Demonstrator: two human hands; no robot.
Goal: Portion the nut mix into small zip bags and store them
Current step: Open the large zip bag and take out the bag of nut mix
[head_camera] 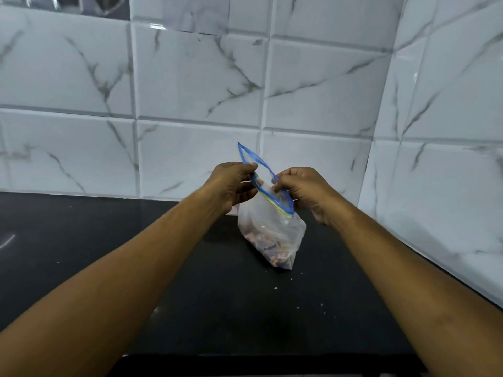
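"Where was the bag when you paused?"

"Your clear plastic zip bag with the blue seal strip (272, 229) stood on the black countertop (217, 295) near the tiled corner (364, 170), with the brown nut mix (275, 253) settled at its bottom. Your left hand (231, 183) and right hand (307, 189) each pinched the rim, and the mouth was gaping."

"And the risk?"

"I judged that a slipped pinch would let it slump and spill. A skewed press could leave the zip partly unsealed."

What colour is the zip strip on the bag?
Blue, with a thin yellow-green line along the zip strip; the head view shows it.
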